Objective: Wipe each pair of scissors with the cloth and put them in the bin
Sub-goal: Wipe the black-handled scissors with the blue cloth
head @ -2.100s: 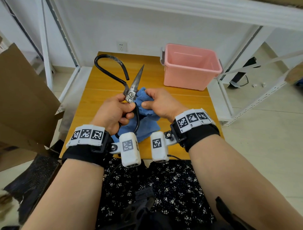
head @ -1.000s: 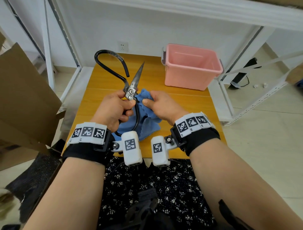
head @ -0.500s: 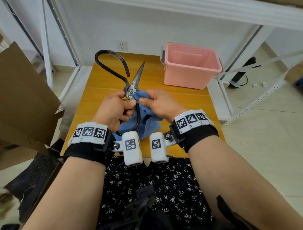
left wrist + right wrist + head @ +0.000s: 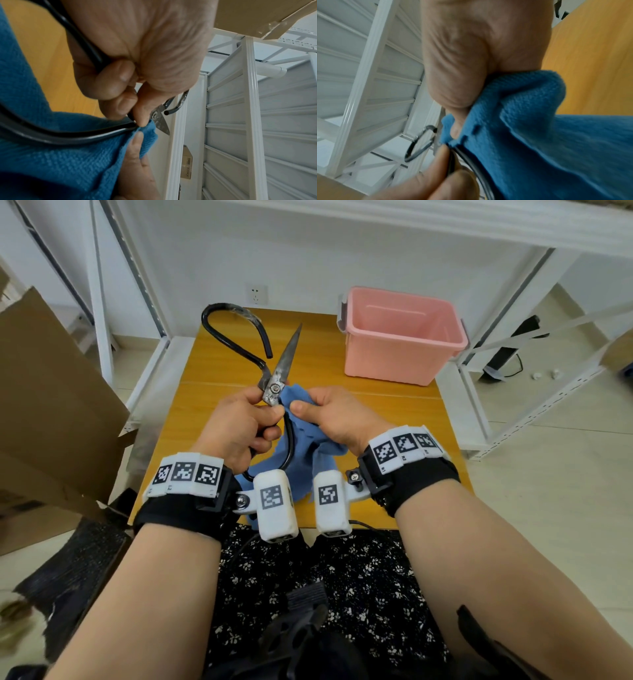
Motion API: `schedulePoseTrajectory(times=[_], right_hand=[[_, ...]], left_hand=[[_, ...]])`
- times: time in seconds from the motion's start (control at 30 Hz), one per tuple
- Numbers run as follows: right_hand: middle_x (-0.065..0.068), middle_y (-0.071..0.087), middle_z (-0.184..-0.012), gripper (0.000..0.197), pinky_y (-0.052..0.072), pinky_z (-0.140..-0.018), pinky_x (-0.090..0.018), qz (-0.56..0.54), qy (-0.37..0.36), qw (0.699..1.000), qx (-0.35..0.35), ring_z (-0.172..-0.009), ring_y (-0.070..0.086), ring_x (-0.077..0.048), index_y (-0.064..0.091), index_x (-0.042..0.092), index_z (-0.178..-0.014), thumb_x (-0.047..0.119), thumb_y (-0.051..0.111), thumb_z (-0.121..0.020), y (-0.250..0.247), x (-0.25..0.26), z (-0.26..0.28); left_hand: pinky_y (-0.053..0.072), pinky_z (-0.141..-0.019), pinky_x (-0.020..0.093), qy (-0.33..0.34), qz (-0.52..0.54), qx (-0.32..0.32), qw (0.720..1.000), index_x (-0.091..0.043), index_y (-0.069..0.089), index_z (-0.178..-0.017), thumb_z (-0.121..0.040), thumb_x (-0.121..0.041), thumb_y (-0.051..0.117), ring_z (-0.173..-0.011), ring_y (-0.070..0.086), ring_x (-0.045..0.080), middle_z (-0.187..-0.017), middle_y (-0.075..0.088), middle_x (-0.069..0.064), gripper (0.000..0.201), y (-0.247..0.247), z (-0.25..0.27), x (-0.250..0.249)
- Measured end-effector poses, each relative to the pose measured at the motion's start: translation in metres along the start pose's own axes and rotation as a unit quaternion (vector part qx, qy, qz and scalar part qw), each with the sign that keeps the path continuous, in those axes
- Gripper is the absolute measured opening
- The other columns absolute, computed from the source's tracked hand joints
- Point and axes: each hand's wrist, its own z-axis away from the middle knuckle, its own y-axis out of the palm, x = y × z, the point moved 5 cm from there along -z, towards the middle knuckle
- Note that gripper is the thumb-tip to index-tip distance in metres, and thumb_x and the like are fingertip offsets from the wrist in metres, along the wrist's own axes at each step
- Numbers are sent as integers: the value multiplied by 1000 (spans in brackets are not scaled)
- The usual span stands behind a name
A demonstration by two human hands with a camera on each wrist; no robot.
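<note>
Large scissors (image 4: 278,371) with black loop handles and grey blades are held upright above the wooden table (image 4: 212,371), spread wide with one blade pointing up and away. My left hand (image 4: 239,426) grips the lower black handle (image 4: 65,133) just below the pivot. My right hand (image 4: 329,416) pinches the blue cloth (image 4: 308,453) against the scissors near the pivot; the second blade is hidden in the cloth (image 4: 539,121). The other handle loop (image 4: 233,333) sticks up to the left. The pink bin (image 4: 400,337) stands at the table's far right, and no scissors show inside it.
White metal shelving frames (image 4: 99,302) flank the table on both sides. A brown cardboard box (image 4: 44,405) leans at the left. A wall socket (image 4: 257,294) sits behind the table. My lap in dark floral cloth (image 4: 308,577) is at the near edge.
My right hand with the cloth has shifted slightly back and forth by the pivot. The scissors and left hand have stayed almost in place.
</note>
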Motion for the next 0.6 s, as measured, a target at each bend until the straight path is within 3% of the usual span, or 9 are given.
schedulePoseTrajectory(times=[0.13,0.27,0.37,0.43,0.5,0.6], right_hand=[[-2,61,-79,14,45,-73,-32,76,-14,996,35,-73,54,-13,66,1,-102,11,60,-95,-7,0,-3],[8,69,-82,26,51,-72,-24,42,-8,998,56,-74,62,-7,69,22,-97,0,57,-95,-7,2,0],[5,67,-76,15,49,-67,-25,60,0,998,20,-69,59,-8,70,19,-89,9,61,-95,-10,1,-1],[3,63,-72,15,48,-65,-32,84,12,996,1,-66,55,-11,68,12,-84,20,63,-95,-9,-4,-3],[-6,60,-77,32,45,-67,-39,99,27,995,-17,-70,51,-19,65,1,-90,32,63,-95,-8,-9,-5],[-10,58,-78,46,40,-67,-38,100,28,994,-29,-70,49,-21,63,-4,-94,42,61,-94,-7,-10,-3]], left_hand=[[18,-38,19,0,0,-6,1000,-16,61,-124,-96,4,48,-47,34,12,-60,52,-9,37,-4,-1,-1],[18,-37,18,-10,21,-12,1000,-17,60,-127,-97,3,46,-47,34,11,-57,47,-8,39,-8,-3,2],[19,-36,18,-27,51,-16,998,-16,60,-129,-98,2,45,-46,34,10,-58,44,-8,39,-9,-4,7],[19,-36,17,-27,52,-14,998,-16,59,-129,-98,2,45,-46,35,9,-59,44,-8,39,-9,-3,7],[20,-36,17,-24,53,-13,998,-16,60,-129,-98,2,46,-46,34,9,-60,45,-8,38,-8,-2,6],[19,-37,17,-20,55,-15,998,-16,60,-128,-97,2,46,-46,34,9,-60,45,-9,38,-8,-1,5]])
